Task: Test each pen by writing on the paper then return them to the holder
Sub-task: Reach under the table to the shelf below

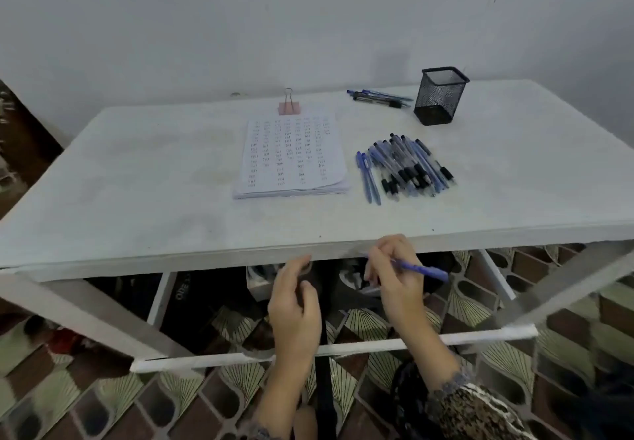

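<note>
Right hand (394,278) grips a blue pen (423,270) at the table's (137,199) front edge.
Left hand (295,306) hangs beside it, fingers loosely curled, seemingly empty.

White worktop (154,165), surface smudged and stained, carried on a white bar frame (343,348) and set against a plain pale wall (240,11). A pink binder clip (289,106) sits near the far edge, handles raised. Floor (103,405) is tiled in a brown and green fan pattern; dark items (206,299) under the worktop are too blurred to identify.
</note>
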`<action>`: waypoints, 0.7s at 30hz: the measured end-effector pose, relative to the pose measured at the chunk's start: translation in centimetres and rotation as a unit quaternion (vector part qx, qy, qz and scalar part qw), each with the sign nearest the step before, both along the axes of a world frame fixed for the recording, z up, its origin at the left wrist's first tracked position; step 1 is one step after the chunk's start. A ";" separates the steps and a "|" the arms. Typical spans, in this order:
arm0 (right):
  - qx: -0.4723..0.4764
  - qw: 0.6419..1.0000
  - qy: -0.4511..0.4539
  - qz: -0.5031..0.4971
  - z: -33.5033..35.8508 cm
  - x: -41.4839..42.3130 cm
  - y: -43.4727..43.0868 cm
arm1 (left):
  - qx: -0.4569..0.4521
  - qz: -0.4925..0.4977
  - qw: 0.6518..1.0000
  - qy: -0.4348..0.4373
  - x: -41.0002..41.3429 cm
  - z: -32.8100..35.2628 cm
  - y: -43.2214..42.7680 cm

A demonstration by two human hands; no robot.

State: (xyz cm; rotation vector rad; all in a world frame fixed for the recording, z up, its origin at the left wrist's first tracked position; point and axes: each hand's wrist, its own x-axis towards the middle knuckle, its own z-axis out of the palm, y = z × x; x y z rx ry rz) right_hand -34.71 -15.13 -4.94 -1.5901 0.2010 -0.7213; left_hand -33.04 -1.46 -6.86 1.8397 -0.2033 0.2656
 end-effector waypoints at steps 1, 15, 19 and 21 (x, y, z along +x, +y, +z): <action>0.007 1.000 0.002 -0.004 -0.5 -1.1 -0.1 | 0.012 -0.010 1.000 0.007 -0.7 -0.4 -0.3; 0.059 0.966 0.166 -0.189 -13.3 -11.9 -4.6 | 0.118 -0.204 0.963 0.132 -6.8 -9.2 -4.5; 0.074 0.945 0.240 -0.211 -17.9 -14.9 -7.5 | 0.126 -0.210 0.953 0.179 -9.4 -13.0 -5.9; 0.076 0.933 0.289 -0.203 -20.6 -16.5 -9.2 | 0.130 -0.201 0.949 0.205 -10.8 -15.1 -6.9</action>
